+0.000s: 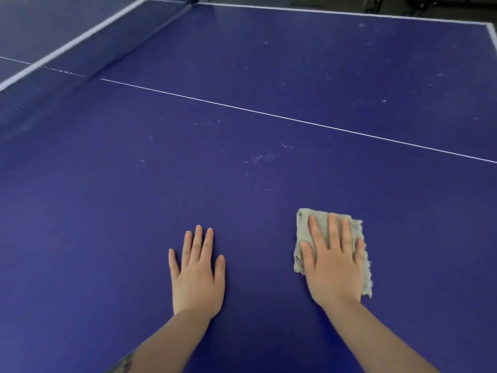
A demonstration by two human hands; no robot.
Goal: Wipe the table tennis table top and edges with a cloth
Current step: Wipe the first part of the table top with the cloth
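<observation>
**Two flat hands on the blue table, cloth under the right one**

At about 10 o'clock in the head view, the dark blue mesh net (40,95) with its white top band runs diagonally from the left edge up toward 12 o'clock, blurred along its length. The dark blue table tennis table top (242,90) fills nearly the whole view, and a thin white centre line (269,113) crosses it from the net at 9 o'clock down to the right edge at 3 o'clock.

The left hand (197,273) lies at about 7 o'clock, palm down on the bare surface with fingers straight and slightly spread, holding nothing. Just above it and toward the middle, a scatter of pale dust specks (263,157) marks the blue surface.

The right hand (333,262) sits at about 5 o'clock, well apart from the left, also palm down with straight, spread fingers. It presses on a grey-green frayed rectangular cloth (304,224), which lies flat on the table beneath it. The cloth shows beyond the fingertips, along the thumb side and as a ragged strip down the outer side of the hand.

At 1 o'clock the white border line (349,14) marks the far edge and meets the corner at 2 o'clock, with more faint pale smudges (384,100) near it.
</observation>
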